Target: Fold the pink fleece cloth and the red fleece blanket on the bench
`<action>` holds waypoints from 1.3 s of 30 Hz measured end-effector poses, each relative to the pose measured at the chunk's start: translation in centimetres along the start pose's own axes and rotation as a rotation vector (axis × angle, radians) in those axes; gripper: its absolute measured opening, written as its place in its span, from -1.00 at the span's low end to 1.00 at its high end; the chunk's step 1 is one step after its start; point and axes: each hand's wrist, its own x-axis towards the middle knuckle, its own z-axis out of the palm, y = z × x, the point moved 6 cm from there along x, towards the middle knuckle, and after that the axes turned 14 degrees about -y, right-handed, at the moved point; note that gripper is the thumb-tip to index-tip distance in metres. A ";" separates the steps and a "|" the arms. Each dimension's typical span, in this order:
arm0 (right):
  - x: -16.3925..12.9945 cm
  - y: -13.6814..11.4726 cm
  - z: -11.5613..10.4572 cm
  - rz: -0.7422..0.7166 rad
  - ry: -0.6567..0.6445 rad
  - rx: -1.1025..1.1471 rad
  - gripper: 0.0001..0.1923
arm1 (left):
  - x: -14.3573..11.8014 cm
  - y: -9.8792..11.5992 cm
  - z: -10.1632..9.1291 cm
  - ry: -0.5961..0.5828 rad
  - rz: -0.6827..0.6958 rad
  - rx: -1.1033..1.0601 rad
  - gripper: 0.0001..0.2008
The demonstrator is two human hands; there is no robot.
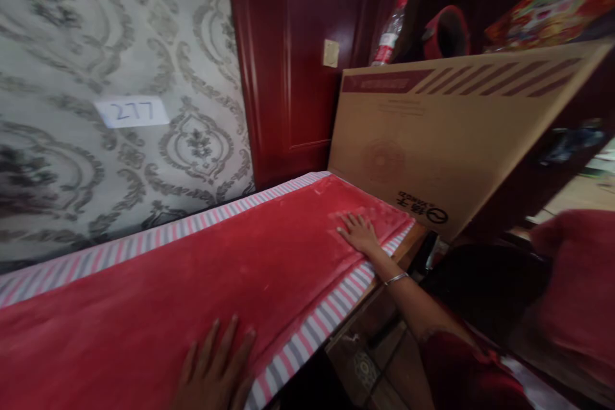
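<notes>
A long red plush cloth [269, 243] lies spread over a bench, on top of a striped pink, grey and white cover [307, 339] whose edges show along both long sides. My left hand [214, 368] rests flat on the red cloth at the near edge, fingers spread. Farther right, my right hand [359, 234] lies palm down on the cloth close to its far right end, with fingers apart and a thin bracelet [396, 278] on the wrist. Neither hand grips anything. The cloth looks mostly smooth, with a slight fold along its front edge.
A large cardboard box [408, 141] stands upright at the bench's right end. Behind it are a plastic bottle [388, 35] with a red cap and a red round container [446, 32]. A patterned wall [120, 45] and dark red panel [307, 45] border the back. Red fabric [576, 288] hangs at right.
</notes>
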 end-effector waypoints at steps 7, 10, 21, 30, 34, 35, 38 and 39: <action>-0.1 0.6 -0.1 -0.014 0.007 -0.038 -0.33 | -0.6 2.5 -3.8 0.088 0.021 -0.021 -0.50; -1.0 -2.1 -0.6 -0.053 0.075 -0.034 -0.33 | -0.7 3.0 -4.0 0.058 0.006 -0.055 -0.48; -7.5 -12.4 7.2 -0.551 0.153 -0.180 -0.34 | -2.4 3.8 -4.8 -0.078 -0.036 -0.208 -0.44; -6.5 -13.0 6.9 -0.537 0.111 -0.143 -0.31 | -10.1 -1.2 -5.7 -0.114 -0.238 -0.182 -0.42; -12.3 -20.9 5.9 -0.835 0.087 -0.127 -0.35 | -13.0 -3.3 -5.7 -0.087 -0.337 -0.081 -0.44; -14.3 -23.3 5.8 -0.940 0.037 -0.122 -0.36 | -13.6 -3.9 -5.7 -0.083 -0.363 -0.052 -0.45; -19.7 -29.8 5.8 -1.211 -0.140 -0.141 -0.37 | -15.0 -5.6 -5.8 -0.078 -0.412 0.027 -0.51; -20.8 -31.6 5.8 -1.275 -0.193 -0.150 -0.37 | -15.5 -6.0 -5.8 -0.082 -0.413 0.047 -0.54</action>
